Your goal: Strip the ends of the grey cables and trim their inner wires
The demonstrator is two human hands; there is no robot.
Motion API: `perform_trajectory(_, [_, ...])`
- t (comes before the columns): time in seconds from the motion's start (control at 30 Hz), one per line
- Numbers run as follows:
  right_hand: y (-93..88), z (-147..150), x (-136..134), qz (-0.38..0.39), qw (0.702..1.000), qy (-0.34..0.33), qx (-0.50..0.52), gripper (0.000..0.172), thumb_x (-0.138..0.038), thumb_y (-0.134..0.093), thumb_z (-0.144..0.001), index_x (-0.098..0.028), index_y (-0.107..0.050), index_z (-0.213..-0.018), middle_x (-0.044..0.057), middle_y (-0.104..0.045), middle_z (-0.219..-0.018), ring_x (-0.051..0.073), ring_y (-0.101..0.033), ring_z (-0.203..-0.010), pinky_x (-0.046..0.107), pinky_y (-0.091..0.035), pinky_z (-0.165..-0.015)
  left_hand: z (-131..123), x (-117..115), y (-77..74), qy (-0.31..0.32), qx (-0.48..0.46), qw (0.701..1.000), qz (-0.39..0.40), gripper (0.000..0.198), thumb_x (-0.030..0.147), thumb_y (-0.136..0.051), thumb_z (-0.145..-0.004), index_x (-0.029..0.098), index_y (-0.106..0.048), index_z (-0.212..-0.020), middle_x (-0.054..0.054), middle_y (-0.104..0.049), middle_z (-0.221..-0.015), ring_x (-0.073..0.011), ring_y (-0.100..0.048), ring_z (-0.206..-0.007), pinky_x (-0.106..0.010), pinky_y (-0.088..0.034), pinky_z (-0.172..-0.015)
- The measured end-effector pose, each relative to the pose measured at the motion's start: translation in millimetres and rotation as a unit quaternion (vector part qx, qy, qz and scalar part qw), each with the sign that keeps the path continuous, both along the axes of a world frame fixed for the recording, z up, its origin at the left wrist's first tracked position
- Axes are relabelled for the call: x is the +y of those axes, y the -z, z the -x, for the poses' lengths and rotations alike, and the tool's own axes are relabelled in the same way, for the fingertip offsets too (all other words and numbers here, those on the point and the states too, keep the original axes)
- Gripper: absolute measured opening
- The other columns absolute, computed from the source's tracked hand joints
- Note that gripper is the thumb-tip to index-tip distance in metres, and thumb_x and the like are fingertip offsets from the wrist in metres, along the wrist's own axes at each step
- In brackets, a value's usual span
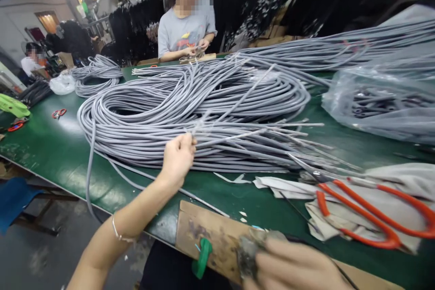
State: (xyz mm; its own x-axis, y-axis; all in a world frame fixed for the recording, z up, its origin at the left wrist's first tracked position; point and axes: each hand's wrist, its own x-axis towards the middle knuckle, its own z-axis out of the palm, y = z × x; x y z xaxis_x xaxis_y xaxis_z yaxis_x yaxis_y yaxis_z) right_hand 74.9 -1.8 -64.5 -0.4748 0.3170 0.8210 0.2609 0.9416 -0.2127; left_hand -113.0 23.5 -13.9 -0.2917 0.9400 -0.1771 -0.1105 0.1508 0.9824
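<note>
My left hand [178, 156] is closed in a pinch over the near side of a large coil of grey cable [163, 138]. From its fingertips sticks out a wispy, whitish tuft of strands [203, 122], blurred. Low in the view, my right hand [288, 260] is smeared by motion, its fingers curled against a dirty grey rag [248, 253]. The rag is over a stained brown board [200, 222] at the table's near edge. Close by on that board is a green loop-shaped piece [203, 256]. Pale cable ends fan out to the right of the coil.
Large orange-handled scissors [360, 213] lie on crumpled cloth [401, 176] at right. Beyond stand a clear plastic bag of dark parts [380, 104] and more long grey cables [306, 50]. Small red-handled scissors [59, 113] lie far left. Across the green table, a person [186, 22] handles something small.
</note>
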Motion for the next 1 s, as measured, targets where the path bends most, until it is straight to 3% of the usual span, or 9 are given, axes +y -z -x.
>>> perform_trajectory(0.03, [-1.1,1.4,3.0,-0.004,1.0,0.006,0.006,0.014,-0.027,-0.054,-0.085,-0.033,-0.066,-0.081,-0.001,-0.062,-0.06,0.016,-0.06,-0.055,0.029,-0.048,-0.052,2.1,1.6,-1.9,-0.007,-0.024,1.0,-0.017,0.029,0.038,-0.05,-0.084,0.018,-0.043,-0.065,0.01,-0.027,-0.047,-0.0048,-0.018,-0.039,-0.019,-0.015,-0.04])
perform_trajectory(0.1, [-7.8,5.1,11.7,-0.001,0.998,0.054,0.028,0.013,-0.019,-0.054,-0.085,-0.028,-0.063,-0.082,-0.002,-0.065,-0.062,0.014,-0.061,-0.055,0.026,-0.049,-0.054,1.7,0.0,-2.7,0.047,-0.018,0.997,-0.059,0.031,0.042,-0.054,-0.081,0.016,-0.047,-0.066,0.009,-0.032,-0.048,-0.0041,-0.023,-0.039,-0.018,-0.016,-0.04])
perform_trajectory(0.23, [-25.4,9.5,21.4,0.042,0.981,0.183,0.055,0.01,-0.019,-0.052,-0.088,-0.024,-0.059,-0.081,-0.002,-0.066,-0.064,0.012,-0.06,-0.051,0.024,-0.045,-0.05,-7.6,-13.7,1.5,0.148,0.088,0.979,-0.106,0.028,0.038,-0.057,-0.079,0.012,-0.06,-0.072,0.003,-0.047,-0.056,-0.0056,-0.036,-0.048,-0.019,-0.025,-0.044])
perform_trajectory(0.33, [-30.6,9.5,16.3,0.019,0.977,0.204,0.052,0.011,-0.017,-0.053,-0.087,-0.024,-0.058,-0.083,-0.003,-0.066,-0.064,0.012,-0.06,-0.052,0.024,-0.044,-0.052,-9.6,-20.8,1.6,0.164,0.161,0.968,-0.103,0.026,0.032,-0.052,-0.083,0.011,-0.065,-0.076,0.0,-0.057,-0.061,-0.008,-0.044,-0.053,-0.02,-0.032,-0.049])
perform_trajectory(0.47, [-30.5,7.5,11.1,-0.035,0.97,0.239,0.014,0.013,-0.013,-0.054,-0.086,-0.023,-0.059,-0.092,-0.002,-0.066,-0.065,0.013,-0.059,-0.053,0.027,-0.042,-0.055,-8.5,-24.3,-1.8,0.133,0.234,0.954,-0.128,0.021,0.031,-0.062,-0.078,0.013,-0.071,-0.075,-0.005,-0.068,-0.07,-0.0136,-0.057,-0.062,-0.022,-0.043,-0.058])
perform_trajectory(0.6, [-29.6,5.4,15.1,-0.072,0.97,0.232,-0.01,0.008,-0.012,-0.059,-0.083,-0.019,-0.057,-0.087,0.001,-0.065,-0.062,0.013,-0.057,-0.051,0.028,-0.039,-0.054,-9.6,-27.8,-4.3,0.074,0.313,0.925,-0.204,0.012,0.026,-0.068,-0.073,0.014,-0.072,-0.071,-0.005,-0.065,-0.063,-0.0122,-0.053,-0.054,-0.022,-0.039,-0.049])
perform_trajectory(0.77, [-29.8,6.5,18.1,-0.082,0.972,0.218,-0.021,0.004,-0.014,-0.056,-0.085,-0.017,-0.055,-0.084,0.001,-0.062,-0.058,0.013,-0.056,-0.05,0.027,-0.039,-0.052,-9.9,-31.0,-2.9,0.078,0.352,0.886,-0.293,0.007,0.018,-0.068,-0.074,0.013,-0.07,-0.071,-0.004,-0.064,-0.063,-0.0106,-0.052,-0.053,-0.021,-0.042,-0.049])
perform_trajectory(1.0, [-29.6,8.3,17.2,-0.076,0.973,0.216,-0.03,0.005,-0.014,-0.054,-0.086,-0.017,-0.055,-0.082,0.0,-0.06,-0.054,0.012,-0.054,-0.047,0.027,-0.038,-0.05,-11.2,-34.1,-0.6,0.081,0.409,0.847,-0.331,0.008,0.015,-0.064,-0.077,0.013,-0.067,-0.07,-0.003,-0.063,-0.063,-0.0111,-0.054,-0.055,-0.021,-0.043,-0.049])
